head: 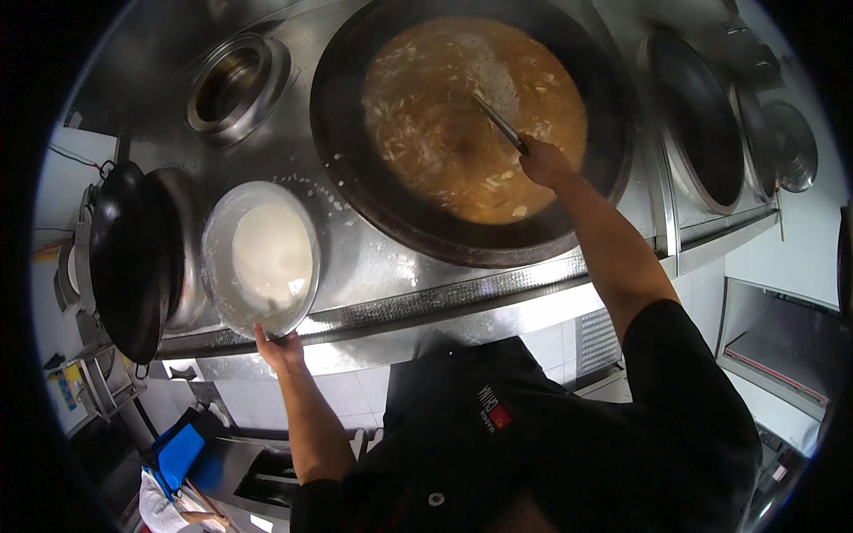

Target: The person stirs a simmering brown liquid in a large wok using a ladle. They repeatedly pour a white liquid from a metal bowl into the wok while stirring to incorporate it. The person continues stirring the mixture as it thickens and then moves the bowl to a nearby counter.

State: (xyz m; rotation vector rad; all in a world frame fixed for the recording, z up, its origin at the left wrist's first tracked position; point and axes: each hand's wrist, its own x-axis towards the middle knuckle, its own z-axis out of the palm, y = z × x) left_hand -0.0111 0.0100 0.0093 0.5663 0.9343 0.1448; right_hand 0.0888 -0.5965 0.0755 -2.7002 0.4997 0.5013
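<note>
My right hand (545,162) grips the handle of a metal utensil (500,124), whose far end dips into brown soup with pale pieces (426,133); its head is hidden in the liquid. The soup lies in a very large dark wok (466,250) set in the steel range. At the left, my left hand (280,350) holds the near rim of a metal bowl (220,293) of cream-white liquid (272,246). The bowl is beside the wok, over the range's front left part. Whether it rests on the steel cannot be told.
A black wok (126,266) leans left of the bowl. A round metal pot (230,86) is set in the range's back left. Another large wok (696,123) lies to the right. White drops dot the steel top (360,266). Behind, a person in a white sleeve (156,503) is partly visible.
</note>
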